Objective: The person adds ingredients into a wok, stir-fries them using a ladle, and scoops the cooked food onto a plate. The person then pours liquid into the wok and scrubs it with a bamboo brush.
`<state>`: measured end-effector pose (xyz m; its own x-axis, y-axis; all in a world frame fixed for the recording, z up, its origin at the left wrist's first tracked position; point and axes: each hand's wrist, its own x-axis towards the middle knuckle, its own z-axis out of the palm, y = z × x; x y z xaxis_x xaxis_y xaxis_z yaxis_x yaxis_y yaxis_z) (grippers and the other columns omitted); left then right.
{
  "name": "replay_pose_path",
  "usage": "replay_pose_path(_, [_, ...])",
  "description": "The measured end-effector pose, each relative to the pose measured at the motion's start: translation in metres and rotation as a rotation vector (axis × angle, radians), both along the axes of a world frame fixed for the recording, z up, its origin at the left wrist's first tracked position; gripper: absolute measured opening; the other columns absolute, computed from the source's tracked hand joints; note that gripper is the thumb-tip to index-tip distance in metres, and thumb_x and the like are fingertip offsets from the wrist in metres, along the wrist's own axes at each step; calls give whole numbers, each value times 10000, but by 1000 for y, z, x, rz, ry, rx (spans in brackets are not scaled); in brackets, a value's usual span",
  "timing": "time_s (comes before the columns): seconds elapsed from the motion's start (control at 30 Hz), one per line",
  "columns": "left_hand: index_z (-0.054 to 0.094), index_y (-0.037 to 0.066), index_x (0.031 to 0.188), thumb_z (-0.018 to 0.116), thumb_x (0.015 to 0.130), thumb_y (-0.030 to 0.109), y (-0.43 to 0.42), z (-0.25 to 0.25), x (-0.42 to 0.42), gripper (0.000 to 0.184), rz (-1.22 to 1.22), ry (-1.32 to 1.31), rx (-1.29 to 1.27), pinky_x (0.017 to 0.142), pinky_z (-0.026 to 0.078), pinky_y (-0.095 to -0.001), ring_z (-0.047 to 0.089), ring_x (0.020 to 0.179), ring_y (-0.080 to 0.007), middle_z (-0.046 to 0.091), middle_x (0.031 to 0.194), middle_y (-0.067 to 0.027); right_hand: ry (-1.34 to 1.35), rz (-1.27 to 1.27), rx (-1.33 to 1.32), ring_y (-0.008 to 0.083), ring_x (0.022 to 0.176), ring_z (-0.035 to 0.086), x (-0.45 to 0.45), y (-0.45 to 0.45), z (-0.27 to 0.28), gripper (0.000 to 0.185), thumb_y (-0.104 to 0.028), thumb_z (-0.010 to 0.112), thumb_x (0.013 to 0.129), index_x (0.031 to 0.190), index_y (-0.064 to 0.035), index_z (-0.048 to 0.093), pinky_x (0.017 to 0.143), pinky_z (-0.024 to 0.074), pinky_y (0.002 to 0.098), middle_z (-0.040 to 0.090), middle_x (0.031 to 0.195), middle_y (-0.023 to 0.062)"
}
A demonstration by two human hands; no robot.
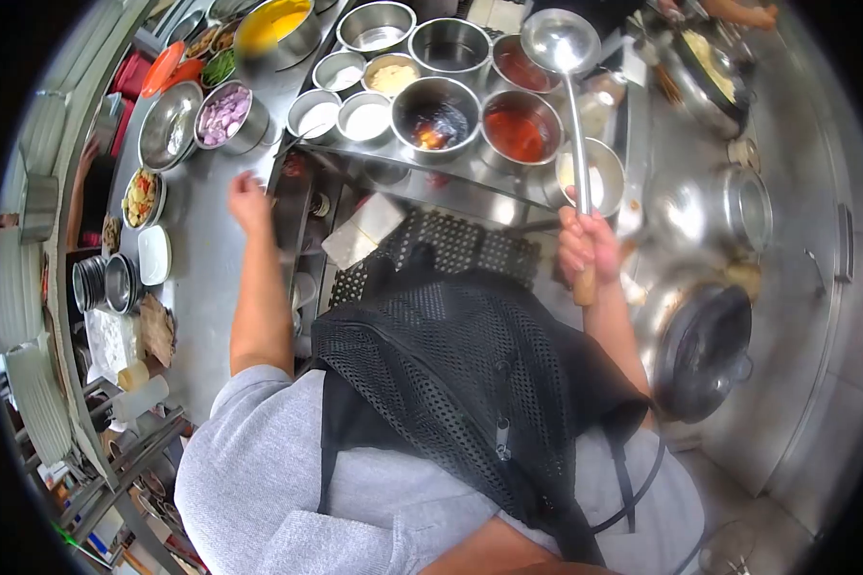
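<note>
My right hand (588, 243) is closed around the wooden-ended handle of a long metal ladle (560, 42). The ladle stands raised, its round bowl above the metal pots at the far side. Below the shaft is a small pot (608, 175) with something pale in it. My left hand (249, 201) is over the steel counter at the left, fingers curled together and slightly blurred; whatever they may hold is too small to make out. Nearest to it are a pot of chopped purple onions (224, 117) and a pot of white powder (313, 115).
Several metal pots, one with red sauce (520, 132) and one with dark liquid (437, 117), stand ahead. A yellow-filled pot (280, 29) is at the far left. Bowls line the left counter (201, 259). Woks (708, 351) are at the right. Another person's arm (738, 13) shows at top right.
</note>
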<state>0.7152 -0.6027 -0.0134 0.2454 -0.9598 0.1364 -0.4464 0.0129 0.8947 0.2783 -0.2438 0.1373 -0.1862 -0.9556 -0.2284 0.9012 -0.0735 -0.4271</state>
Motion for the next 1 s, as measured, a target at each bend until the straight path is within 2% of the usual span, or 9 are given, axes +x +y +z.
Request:
replay_pose_path(0.17, [520, -85, 1030, 498, 959, 201, -107, -19, 190, 295, 623, 564, 227, 535, 523, -327, 631, 625, -238, 633, 871, -170, 96, 3, 186, 67, 466, 395, -3, -41, -11, 365, -70, 435, 938, 1303, -52, 431, 402, 395, 226, 433, 807, 51])
replay_pose_path(0.27, [425, -108, 1121, 433, 1010, 300, -164, -32, 266, 423, 581, 792, 257, 635, 594, -387, 649, 729, -305, 601, 960, -217, 368, 46, 417, 80, 462, 402, -12, -53, -6, 385, -62, 457, 907, 1291, -68, 429, 400, 402, 241, 437, 762, 42])
replay_pose_path(0.37, [405, -87, 1229, 482, 959, 169, -217, -64, 323, 380, 518, 717, 104, 645, 616, -438, 643, 791, -367, 583, 986, -227, 607, 81, 665, 100, 464, 450, -13, -64, 21, 466, -43, 498, 866, 1318, -77, 388, 389, 410, 267, 469, 709, 36])
replay_pose_path(0.4, [432, -15, 1282, 460, 931, 105, -216, -37, 308, 372, 634, 751, 189, 643, 625, -465, 635, 792, -395, 571, 1090, -225, 692, 101, 732, 107, 471, 459, -14, -69, 27, 503, -47, 507, 868, 1350, -80, 365, 396, 414, 271, 476, 709, 31])
replay_pose_path(0.5, [542, 71, 1247, 440, 951, 121, -261, -56, 354, 318, 655, 851, 333, 620, 617, -401, 651, 835, -325, 641, 1041, -159, 893, 160, 860, 134, 490, 501, -20, -81, 37, 646, -36, 520, 864, 1456, -99, 270, 411, 427, 296, 499, 680, 25])
replay_pose_path(0.67, [547, 27, 1218, 447, 938, 58, -282, -78, 388, 299, 532, 833, 341, 653, 616, -402, 651, 836, -347, 615, 1086, -191, 1061, 251, 942, 121, 495, 503, -28, -109, 54, 706, -36, 513, 860, 1498, -135, 227, 418, 424, 283, 512, 702, 23])
replay_pose_path(0.73, [556, 52, 1233, 447, 956, 104, -274, -49, 357, 302, 559, 884, 245, 639, 612, -360, 661, 850, -305, 618, 1138, -179, 1097, 289, 979, 116, 496, 502, -34, -122, 59, 715, -34, 512, 859, 1503, -142, 222, 423, 422, 272, 517, 712, 21])
replay_pose_path(0.87, [569, 145, 1283, 326, 1003, 259, -281, -22, 356, 388, 299, 584, 393, 838, 554, -331, 610, 1113, -215, 608, 1274, -54, 1002, 301, 964, 110, 507, 492, -50, -144, 71, 690, -37, 508, 863, 1493, -123, 239, 428, 413, 259, 526, 756, 32])
replay_pose_path(1.0, [555, 142, 1299, 342, 1001, 272, -249, 7, 326, 389, 529, 750, 178, 898, 525, -471, 560, 1191, -252, 580, 1303, -90, 811, 286, 925, 94, 514, 483, -67, -162, 79, 678, -9, 494, 868, 1476, -64, 198, 427, 435, 254, 510, 754, 46])
